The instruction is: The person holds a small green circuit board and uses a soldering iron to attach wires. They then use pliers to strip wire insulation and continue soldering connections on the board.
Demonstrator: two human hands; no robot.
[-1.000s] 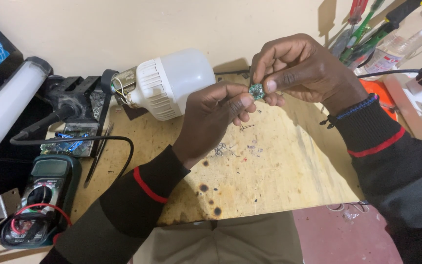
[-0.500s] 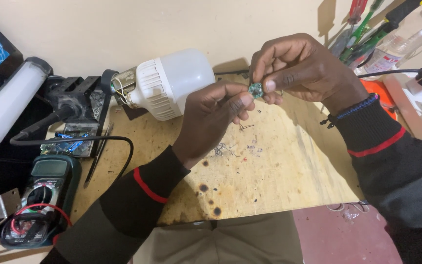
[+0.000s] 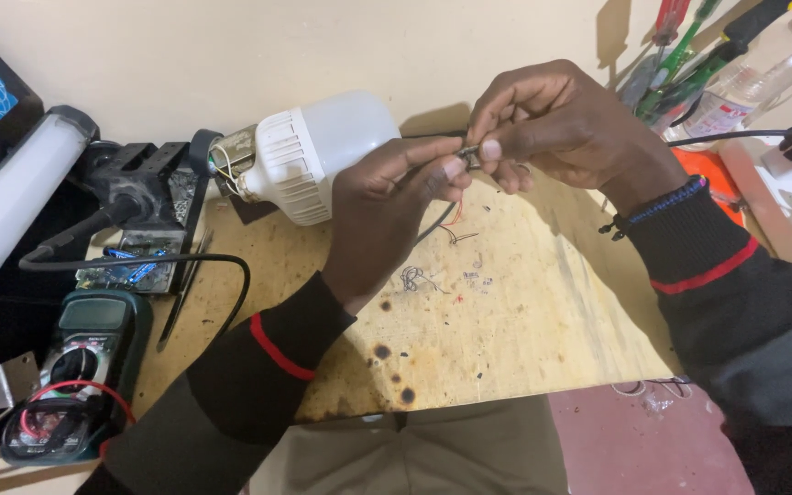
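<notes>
Above the scorched, pale plywood benchtop [image 3: 524,312], both hands meet around a tiny dark electronic part with thin wires [image 3: 469,154]. The left hand [image 3: 387,206] pinches one side of it between thumb and forefinger, the other fingers curled loosely under; the right hand [image 3: 561,128] closes thumb and fingertips on the other side, so both grips are nearly shut on the small piece, which is held in the air and clear of the bench. Fine red and dark wire ends [image 3: 456,225] hang or lie just below it; whether they are attached is too small to tell. Just beside the left hand lies a large white plastic lamp bulb on its side [image 3: 313,151], its base opened with wires showing. A dark green multimeter with red leads [image 3: 71,367] sits well apart at the bench's left edge. By my reading, this is fine fingertip work on the part; any next move calls for a steady pinch and small, careful twists.
</notes>
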